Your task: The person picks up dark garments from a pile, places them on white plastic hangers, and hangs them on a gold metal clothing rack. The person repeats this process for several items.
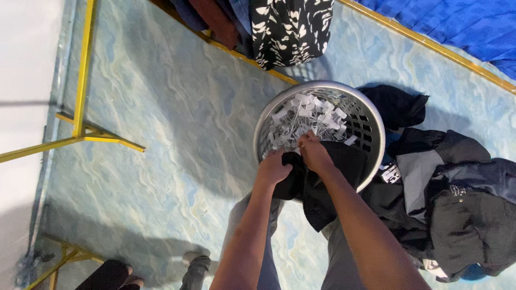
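Both my hands reach into a round grey plastic basket [371,115] that stands on the floor. My left hand [272,169] grips a black garment [322,185] that hangs over the basket's near rim. My right hand [313,153] pinches the same black garment at its top edge, right beside a heap of white tags with thin plastic stems [309,118] that fills the basket's far side. My forearms come up from the bottom of the frame, above my grey trouser legs.
A pile of dark grey and black clothes [451,198] lies right of the basket. A black-and-white patterned cloth [290,29] hangs at the top. Blue cloth [462,24] at top right. Yellow metal frame bars [83,70] stand on the pale blue marbled floor [161,118]. A foot [194,266] below.
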